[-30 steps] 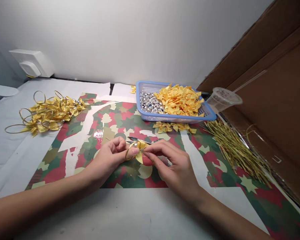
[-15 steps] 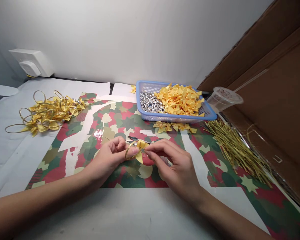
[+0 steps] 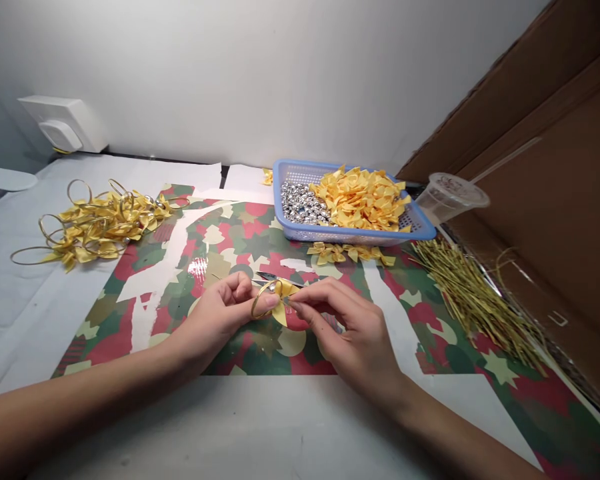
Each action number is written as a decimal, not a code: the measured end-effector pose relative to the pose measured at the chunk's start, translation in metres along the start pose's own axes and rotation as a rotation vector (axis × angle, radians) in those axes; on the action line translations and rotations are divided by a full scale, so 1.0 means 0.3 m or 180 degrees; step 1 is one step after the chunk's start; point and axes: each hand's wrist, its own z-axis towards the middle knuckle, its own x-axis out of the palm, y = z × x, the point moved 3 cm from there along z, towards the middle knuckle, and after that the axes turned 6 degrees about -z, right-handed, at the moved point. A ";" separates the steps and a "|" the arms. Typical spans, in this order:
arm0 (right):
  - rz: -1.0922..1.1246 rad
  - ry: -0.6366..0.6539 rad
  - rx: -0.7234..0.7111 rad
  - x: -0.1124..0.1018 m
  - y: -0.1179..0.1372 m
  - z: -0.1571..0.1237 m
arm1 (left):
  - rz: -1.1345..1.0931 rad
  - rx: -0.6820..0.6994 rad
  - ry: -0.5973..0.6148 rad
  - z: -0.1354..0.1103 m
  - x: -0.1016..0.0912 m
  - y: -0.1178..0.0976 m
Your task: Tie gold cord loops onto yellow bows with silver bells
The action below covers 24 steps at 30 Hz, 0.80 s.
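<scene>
Pinching a yellow bow (image 3: 288,289), both hands (image 3: 227,307) (image 3: 353,327) above patterned paper (image 3: 265,357), white wall (image 3: 230,80) behind, cardboard (image 3: 555,207) rightward.

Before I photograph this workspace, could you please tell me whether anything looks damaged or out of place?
Yes: the patterned sheet looks damaged, with ragged white patches where its print is missing, plainest toward the left. The clear plastic cup appears tilted beside the blue basket, and several yellow bows lie outside it.
</scene>
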 end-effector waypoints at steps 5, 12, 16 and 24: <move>-0.0002 -0.0007 -0.0003 0.002 0.003 0.001 | -0.0001 0.0033 0.0021 0.001 0.001 0.004; -0.0019 0.0005 -0.0010 0.003 0.001 0.000 | 0.0008 0.0024 0.0029 0.002 -0.001 0.000; -0.0027 -0.0007 -0.0025 0.002 0.005 0.002 | 0.0020 -0.0003 0.0026 0.003 -0.002 0.000; -0.0134 0.0020 -0.0167 0.000 0.006 0.001 | 0.0041 -0.0023 -0.0013 0.002 0.004 -0.002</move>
